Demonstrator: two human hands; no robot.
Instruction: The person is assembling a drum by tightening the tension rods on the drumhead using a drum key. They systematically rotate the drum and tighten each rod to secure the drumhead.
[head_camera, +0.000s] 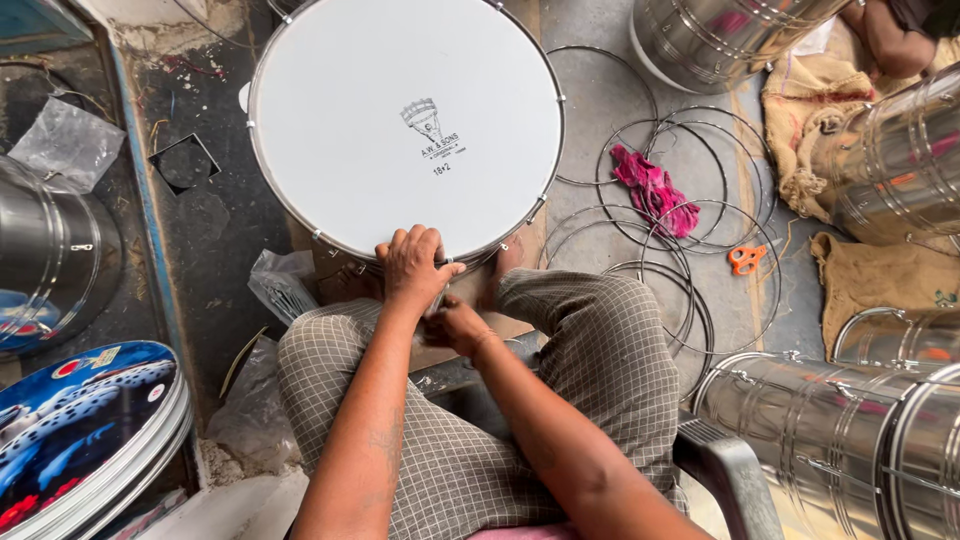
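Seated person at work on a drum, seen from above. The drum, with a white head and metal rim, stands at upper centre of the frame, its near edge between the person's knees. The left hand rests on the near rim, fingers together and curled over the edge. The right hand sits just below it, fingers closed around something small that cannot be made out. Right of the drum, thin wire hoops lie overlapping on the floor, with a pink rag on them and orange scissors nearby. Shiny steel drum shells fill the right edge. Stacked printed drumheads occupy the lower left.
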